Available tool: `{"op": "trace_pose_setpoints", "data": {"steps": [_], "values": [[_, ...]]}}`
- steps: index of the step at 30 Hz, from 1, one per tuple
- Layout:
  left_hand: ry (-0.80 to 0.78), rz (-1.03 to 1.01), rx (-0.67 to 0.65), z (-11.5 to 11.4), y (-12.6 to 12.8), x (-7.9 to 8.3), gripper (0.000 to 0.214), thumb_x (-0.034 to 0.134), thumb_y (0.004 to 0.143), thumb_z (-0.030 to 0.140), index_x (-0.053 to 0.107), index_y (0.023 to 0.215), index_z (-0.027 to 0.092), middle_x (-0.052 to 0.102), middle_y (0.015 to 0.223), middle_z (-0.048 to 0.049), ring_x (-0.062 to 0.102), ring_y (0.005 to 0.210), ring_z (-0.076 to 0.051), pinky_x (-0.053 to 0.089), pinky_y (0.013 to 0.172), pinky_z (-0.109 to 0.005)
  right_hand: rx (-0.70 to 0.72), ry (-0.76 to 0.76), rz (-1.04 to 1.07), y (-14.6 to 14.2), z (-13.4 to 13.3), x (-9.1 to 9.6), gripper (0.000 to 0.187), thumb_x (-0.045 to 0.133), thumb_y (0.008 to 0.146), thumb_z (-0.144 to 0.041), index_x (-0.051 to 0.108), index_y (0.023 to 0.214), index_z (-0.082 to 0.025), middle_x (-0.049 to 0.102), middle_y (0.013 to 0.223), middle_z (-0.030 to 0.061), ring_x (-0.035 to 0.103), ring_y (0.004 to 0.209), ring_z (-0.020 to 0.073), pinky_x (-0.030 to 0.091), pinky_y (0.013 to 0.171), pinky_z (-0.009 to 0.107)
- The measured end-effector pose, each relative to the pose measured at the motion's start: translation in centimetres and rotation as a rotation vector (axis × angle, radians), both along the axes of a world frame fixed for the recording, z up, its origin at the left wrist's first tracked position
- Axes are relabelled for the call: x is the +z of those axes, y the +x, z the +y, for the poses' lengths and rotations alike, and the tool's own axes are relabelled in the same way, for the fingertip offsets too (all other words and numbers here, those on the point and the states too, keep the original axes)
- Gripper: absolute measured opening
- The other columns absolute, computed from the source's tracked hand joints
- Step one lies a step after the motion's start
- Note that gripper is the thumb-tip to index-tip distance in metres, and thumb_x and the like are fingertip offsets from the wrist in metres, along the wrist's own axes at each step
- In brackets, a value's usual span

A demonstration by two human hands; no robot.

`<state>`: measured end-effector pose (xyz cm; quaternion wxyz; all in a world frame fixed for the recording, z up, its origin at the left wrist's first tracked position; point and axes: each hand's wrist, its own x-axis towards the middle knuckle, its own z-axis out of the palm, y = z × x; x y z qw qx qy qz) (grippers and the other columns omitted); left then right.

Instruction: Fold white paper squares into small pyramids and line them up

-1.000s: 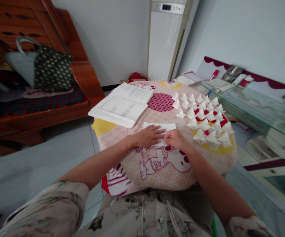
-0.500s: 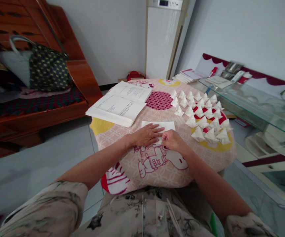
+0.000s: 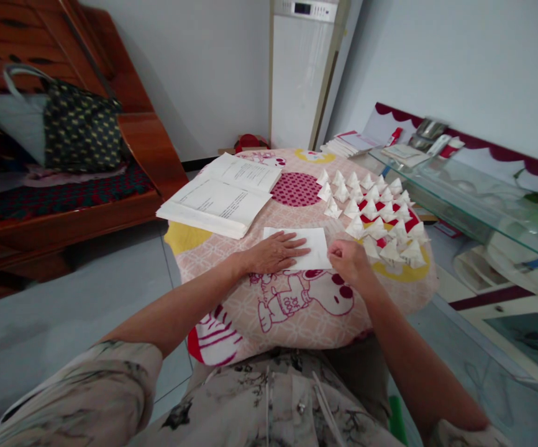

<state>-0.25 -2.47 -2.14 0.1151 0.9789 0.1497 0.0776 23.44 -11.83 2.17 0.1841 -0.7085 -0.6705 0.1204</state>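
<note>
My left hand point(image 3: 273, 251) lies flat with fingers stretched out on a folded white paper sheet point(image 3: 313, 243), which rests on a round table under a pink cartoon cloth point(image 3: 297, 304). At the sheet's right edge sits my right hand point(image 3: 350, 261), its fingers curled into a pinch; what they grip, if anything, I cannot make out. Just right of it stand several small folded white paper shapes point(image 3: 381, 214) in rows.
An open book point(image 3: 220, 195) lies at the table's far left. A glass counter point(image 3: 474, 192) with papers runs along the right. A wooden bench with a dark bag point(image 3: 80, 127) is at left, and a white standing air conditioner point(image 3: 299, 71) behind.
My right hand has slid from the sheet's near edge to its right edge. The left hand stays flat on the paper. The view has shifted slightly left.
</note>
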Motion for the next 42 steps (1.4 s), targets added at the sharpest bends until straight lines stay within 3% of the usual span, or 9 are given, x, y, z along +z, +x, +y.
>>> {"op": "trace_pose_setpoints", "data": {"steps": [4, 6, 9, 13, 16, 22, 33, 38, 42], "values": [[0.013, 0.018, -0.009, 0.1, 0.1, 0.0, 0.051, 0.037, 0.104, 0.039, 0.040, 0.152, 0.025, 0.033, 0.162, -0.0071, 0.027, 0.151, -0.030, 0.022, 0.121, -0.052, 0.248, 0.206, 0.026, -1.4, 0.6, -2.2, 0.039, 0.045, 0.087, -0.015, 0.068, 0.118, -0.011, 0.069, 0.117, 0.0172, 0.063, 0.112, 0.0263, 0.049, 0.099, 0.037], [0.020, 0.015, -0.007, 0.2, 0.1, -0.1, 0.051, 0.037, 0.103, 0.038, 0.040, 0.152, 0.025, 0.034, 0.161, -0.0074, 0.027, 0.150, -0.029, 0.022, 0.121, -0.051, 0.345, 0.218, 0.047, -1.4, 0.8, -3.8, 0.047, 0.042, 0.090, -0.018, 0.059, 0.133, -0.011, 0.059, 0.137, 0.0188, 0.052, 0.131, 0.0279, 0.041, 0.112, 0.043], [0.031, -0.020, 0.006, 0.2, 0.1, -0.2, 0.050, 0.043, 0.101, 0.036, 0.044, 0.150, 0.024, 0.040, 0.158, -0.0100, 0.032, 0.149, -0.030, 0.025, 0.120, -0.052, 0.402, 0.184, 0.031, -1.0, 1.0, -5.7, 0.052, 0.041, 0.091, -0.019, 0.053, 0.141, -0.013, 0.051, 0.148, 0.0173, 0.044, 0.140, 0.0288, 0.034, 0.118, 0.050], [0.009, -0.129, 0.005, -1.1, -0.4, 0.3, 0.039, 0.049, 0.099, 0.025, 0.061, 0.134, 0.017, 0.058, 0.141, -0.0163, 0.055, 0.131, -0.025, 0.043, 0.111, -0.042, 0.428, 0.169, 0.009, -0.4, 1.2, -6.5, 0.051, 0.043, 0.092, -0.020, 0.052, 0.142, -0.012, 0.049, 0.150, 0.0188, 0.043, 0.141, 0.0294, 0.033, 0.119, 0.052], [0.036, -0.164, -0.014, -3.1, -1.0, 1.0, 0.035, 0.048, 0.095, 0.011, 0.070, 0.120, 0.019, 0.069, 0.125, -0.0122, 0.064, 0.116, -0.021, 0.052, 0.099, -0.034, 0.427, 0.190, 0.004, -0.4, 1.2, -6.6, 0.050, 0.044, 0.093, -0.020, 0.054, 0.141, -0.013, 0.049, 0.149, 0.0173, 0.043, 0.141, 0.0283, 0.033, 0.120, 0.050], [0.131, -0.112, 0.020, -5.7, -1.7, 1.3, 0.029, 0.049, 0.095, 0.014, 0.072, 0.114, 0.015, 0.071, 0.120, -0.0129, 0.066, 0.110, -0.024, 0.055, 0.095, -0.037, 0.409, 0.221, 0.005, -0.4, 1.1, -7.0, 0.048, 0.044, 0.093, -0.019, 0.055, 0.139, -0.013, 0.050, 0.149, 0.0173, 0.044, 0.140, 0.0280, 0.034, 0.120, 0.049], [0.071, -0.362, 0.177, -6.0, -6.6, -0.3, 0.034, 0.047, 0.088, 0.008, 0.076, 0.104, 0.014, 0.075, 0.114, -0.0115, 0.070, 0.108, -0.019, 0.059, 0.094, -0.032, 0.433, 0.252, 0.033, -0.1, 1.2, -7.2, 0.047, 0.044, 0.094, -0.022, 0.056, 0.139, -0.011, 0.051, 0.147, 0.0189, 0.045, 0.139, 0.0282, 0.035, 0.119, 0.049], [0.070, -0.413, 0.328, -6.4, -7.5, -0.7, 0.032, 0.050, 0.081, 0.007, 0.077, 0.093, 0.018, 0.076, 0.107, -0.0070, 0.072, 0.100, -0.019, 0.060, 0.088, -0.033, 0.434, 0.315, 0.040, 0.0, 1.4, -7.7, 0.045, 0.045, 0.094, -0.022, 0.059, 0.136, -0.011, 0.055, 0.143, 0.0193, 0.049, 0.135, 0.0288, 0.039, 0.117, 0.049], [0.088, -0.447, 0.460, -6.9, -6.7, 0.3, 0.023, 0.052, 0.080, 0.007, 0.071, 0.081, 0.019, 0.075, 0.103, -0.0051, 0.071, 0.095, -0.020, 0.059, 0.086, -0.035, 0.431, 0.363, 0.057, -0.1, 1.4, -7.9, 0.041, 0.047, 0.095, -0.022, 0.062, 0.132, -0.014, 0.059, 0.139, 0.0177, 0.053, 0.132, 0.0296, 0.042, 0.114, 0.051]]}}
